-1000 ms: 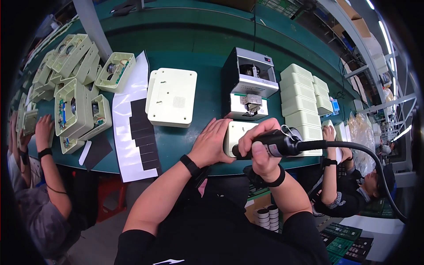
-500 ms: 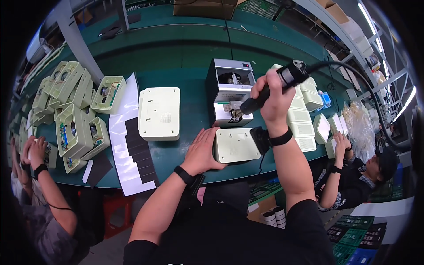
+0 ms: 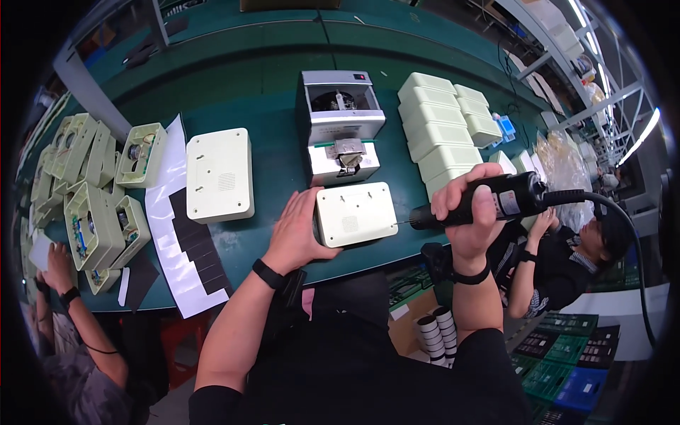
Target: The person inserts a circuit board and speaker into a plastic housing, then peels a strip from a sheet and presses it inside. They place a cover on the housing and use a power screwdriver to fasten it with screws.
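Note:
My right hand (image 3: 471, 212) is wrapped round a black electric screwdriver (image 3: 516, 197) with a cable at its back end. The driver lies nearly level, and its thin bit points left at the near right corner of a cream plastic case (image 3: 358, 223). I cannot tell whether the bit touches the case. My left hand (image 3: 296, 230) grips the case's left side, thumb along the near edge and fingers by the far left corner. Its screw-holed face is up. Just beyond it stands a grey and white screw feeder (image 3: 343, 124).
Another cream case (image 3: 221, 177) lies to the left, beside white sheeting (image 3: 166, 212) with black pads (image 3: 195, 237). Open cases (image 3: 99, 219) with electronics are piled farther left. Cream housings (image 3: 435, 124) are stacked at right. Co-workers' hands (image 3: 57, 265) are busy at both sides.
My right hand has brought the screwdriver from the screw feeder down and right to the case's near right corner. The view has shifted, and my left hand still holds the case.

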A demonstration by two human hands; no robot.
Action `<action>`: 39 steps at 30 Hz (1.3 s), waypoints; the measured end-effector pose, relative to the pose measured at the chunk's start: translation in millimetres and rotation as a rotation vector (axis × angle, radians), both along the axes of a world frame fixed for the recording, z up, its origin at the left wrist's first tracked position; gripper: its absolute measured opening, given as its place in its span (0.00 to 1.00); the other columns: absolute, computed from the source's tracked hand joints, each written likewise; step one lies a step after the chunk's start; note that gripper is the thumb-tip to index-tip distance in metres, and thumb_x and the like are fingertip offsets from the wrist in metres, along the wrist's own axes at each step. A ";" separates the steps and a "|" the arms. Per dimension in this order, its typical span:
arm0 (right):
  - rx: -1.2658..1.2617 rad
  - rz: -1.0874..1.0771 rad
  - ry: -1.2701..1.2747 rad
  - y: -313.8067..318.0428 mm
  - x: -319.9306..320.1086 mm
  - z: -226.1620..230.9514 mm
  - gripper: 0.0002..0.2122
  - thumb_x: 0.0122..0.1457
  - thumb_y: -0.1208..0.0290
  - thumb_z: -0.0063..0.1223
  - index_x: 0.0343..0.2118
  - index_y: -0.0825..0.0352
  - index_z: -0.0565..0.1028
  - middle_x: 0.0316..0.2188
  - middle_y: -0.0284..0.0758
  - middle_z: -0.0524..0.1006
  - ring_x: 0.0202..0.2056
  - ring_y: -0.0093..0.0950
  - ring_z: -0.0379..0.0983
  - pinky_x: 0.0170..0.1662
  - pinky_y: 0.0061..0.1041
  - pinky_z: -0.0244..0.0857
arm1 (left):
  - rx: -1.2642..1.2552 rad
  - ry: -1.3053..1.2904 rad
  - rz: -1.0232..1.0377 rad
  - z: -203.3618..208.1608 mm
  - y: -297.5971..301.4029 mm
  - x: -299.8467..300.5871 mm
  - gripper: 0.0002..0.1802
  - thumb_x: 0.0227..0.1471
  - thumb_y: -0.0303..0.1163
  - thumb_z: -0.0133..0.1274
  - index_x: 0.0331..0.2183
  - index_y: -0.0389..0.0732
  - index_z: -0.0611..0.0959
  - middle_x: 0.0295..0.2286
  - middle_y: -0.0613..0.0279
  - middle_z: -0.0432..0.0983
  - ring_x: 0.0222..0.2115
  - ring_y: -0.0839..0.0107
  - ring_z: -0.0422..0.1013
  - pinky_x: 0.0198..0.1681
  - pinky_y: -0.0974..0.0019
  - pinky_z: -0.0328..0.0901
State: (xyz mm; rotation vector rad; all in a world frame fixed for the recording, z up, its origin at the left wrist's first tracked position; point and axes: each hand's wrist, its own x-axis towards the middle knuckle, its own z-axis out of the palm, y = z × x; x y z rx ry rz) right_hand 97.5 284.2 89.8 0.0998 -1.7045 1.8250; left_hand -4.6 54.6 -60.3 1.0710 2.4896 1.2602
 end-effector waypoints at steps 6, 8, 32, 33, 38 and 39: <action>0.038 -0.028 -0.037 -1.5 0.1 -15.7 0.12 0.65 0.64 0.51 0.44 0.66 0.65 0.21 0.37 0.69 0.18 0.28 0.66 0.26 0.31 0.68 | -0.012 0.005 -0.005 3.4 1.8 1.9 0.61 0.28 0.44 0.76 0.62 0.38 0.64 0.56 0.48 0.71 0.61 0.51 0.65 0.73 0.49 0.49; 0.030 -0.030 -0.044 -0.4 -1.4 -34.5 0.12 0.65 0.65 0.51 0.44 0.66 0.65 0.21 0.37 0.69 0.18 0.28 0.66 0.26 0.31 0.68 | -0.017 0.002 -0.002 3.1 2.2 2.0 0.61 0.29 0.44 0.76 0.62 0.38 0.64 0.56 0.48 0.71 0.61 0.51 0.65 0.73 0.49 0.49; -0.021 0.072 -0.080 15.0 -15.3 5.2 0.12 0.66 0.63 0.52 0.43 0.66 0.67 0.21 0.35 0.71 0.18 0.27 0.68 0.25 0.29 0.67 | -0.054 0.105 -0.052 14.7 -2.3 2.0 0.61 0.32 0.50 0.75 0.63 0.38 0.64 0.54 0.45 0.74 0.57 0.47 0.69 0.70 0.50 0.56; -0.108 0.066 -0.038 15.7 -14.9 22.9 0.12 0.67 0.61 0.51 0.43 0.65 0.67 0.21 0.35 0.71 0.18 0.27 0.68 0.25 0.30 0.67 | -0.074 -0.031 -0.029 26.3 -5.4 4.6 0.56 0.36 0.51 0.73 0.62 0.38 0.66 0.52 0.45 0.76 0.55 0.47 0.71 0.67 0.51 0.58; -0.219 0.005 -0.014 18.0 -13.6 49.2 0.15 0.71 0.54 0.46 0.42 0.64 0.69 0.20 0.33 0.71 0.17 0.26 0.68 0.26 0.30 0.67 | -0.282 -0.308 0.062 75.4 -9.9 2.3 0.39 0.51 0.55 0.63 0.56 0.38 0.77 0.46 0.45 0.81 0.48 0.45 0.76 0.57 0.54 0.67; -0.224 -0.001 -0.002 15.5 -12.0 47.7 0.15 0.71 0.54 0.46 0.42 0.64 0.69 0.20 0.33 0.71 0.17 0.26 0.68 0.26 0.30 0.67 | -0.361 -0.318 0.086 79.7 -9.4 0.5 0.36 0.54 0.56 0.61 0.54 0.38 0.80 0.45 0.45 0.82 0.46 0.45 0.77 0.54 0.54 0.68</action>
